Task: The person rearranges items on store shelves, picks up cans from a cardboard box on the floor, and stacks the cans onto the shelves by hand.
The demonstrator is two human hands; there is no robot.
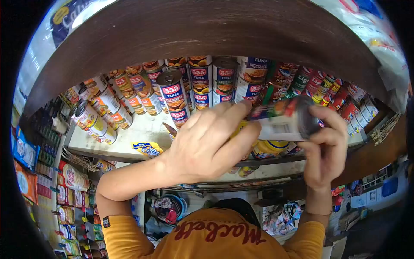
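Sideways, the right hand (330, 163) grasps a dark-ended cylindrical metal can (284, 121) by its right end, presumably for label exposure; the left hand's (209, 144) grip is indeterminable.

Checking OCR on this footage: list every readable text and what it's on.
"555 TUNA CALDERETA": front can
"555 TUNA AFRITADA": can behind it, to the right
"TUNA MECHAD…": upper back can, ending unclear
"Ligo": green can
"Macbeth": orange shirt
Blurred: label on the held can, right hand
Too small: most hanging packets
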